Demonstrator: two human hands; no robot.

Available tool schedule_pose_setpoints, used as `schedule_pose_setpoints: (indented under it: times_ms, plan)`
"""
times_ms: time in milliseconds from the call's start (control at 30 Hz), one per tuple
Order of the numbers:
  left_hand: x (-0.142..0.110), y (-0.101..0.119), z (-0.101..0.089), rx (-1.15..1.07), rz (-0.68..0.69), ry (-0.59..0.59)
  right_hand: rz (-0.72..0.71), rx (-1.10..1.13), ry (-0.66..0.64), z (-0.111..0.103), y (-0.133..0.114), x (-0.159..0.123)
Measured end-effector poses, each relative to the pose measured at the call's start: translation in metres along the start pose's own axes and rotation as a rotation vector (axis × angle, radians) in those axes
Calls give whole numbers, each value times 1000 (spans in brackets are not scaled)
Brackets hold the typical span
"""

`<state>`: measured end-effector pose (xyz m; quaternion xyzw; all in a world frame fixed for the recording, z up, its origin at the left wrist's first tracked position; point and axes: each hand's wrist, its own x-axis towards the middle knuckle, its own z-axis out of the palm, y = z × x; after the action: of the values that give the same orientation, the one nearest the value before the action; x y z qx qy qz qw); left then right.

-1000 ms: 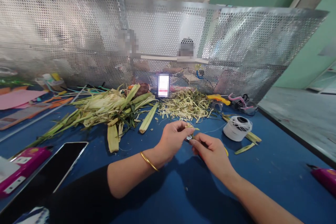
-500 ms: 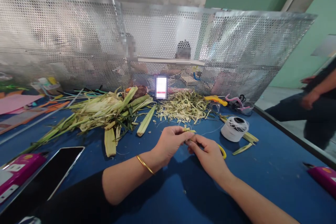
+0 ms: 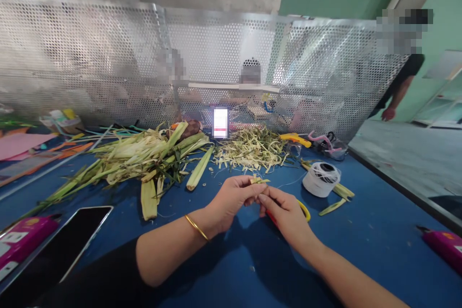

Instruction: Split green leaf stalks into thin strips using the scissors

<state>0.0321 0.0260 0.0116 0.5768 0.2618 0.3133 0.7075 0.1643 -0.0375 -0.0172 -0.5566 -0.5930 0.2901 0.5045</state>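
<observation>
The left hand's grip [image 3: 231, 200] is clamped on a small pale-green plant piece [image 3: 260, 181], its thumb pressed to the fingers, just above the middle of the blue table [image 3: 216, 274]. The piece's visible part has its long axis running roughly crosswise, one thin end pointing right and away from the left palm; the rest is hidden by the fingers. The right hand's grip [image 3: 287, 211] is folded around a yellow-and-red tool [image 3: 306, 211], whose yellow loop shows at the hand's outer edge and red part below the palm; which way its other end points is hidden. The right fingertips meet the left thumb, and whatever lies between them cannot be told. A fine thread runs from near the hands toward a white spool [image 3: 321, 180], tilted slightly, at the right. Beyond the hands lies a heap of shredded strips [image 3: 252, 149]; left of it, a long leaf piece [image 3: 199, 168] slants toward the wearer beside a pile of husks [image 3: 137, 154]. A dark-screened phone [image 3: 61, 255] lies at the near left.
</observation>
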Motion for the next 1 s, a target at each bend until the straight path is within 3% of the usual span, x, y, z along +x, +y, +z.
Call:
schedule_pose_setpoints:
  times_ms: [367, 667, 1000]
  plan:
    - [1, -2, 0, 7, -37, 7, 17, 95, -30, 1, -3, 1]
    - [-1, -4, 1, 92, 62, 40, -7, 137, -60, 4, -7, -2]
    - [-1, 0, 1, 101, 26, 110, -16, -45, 12, 2, 0, -3]
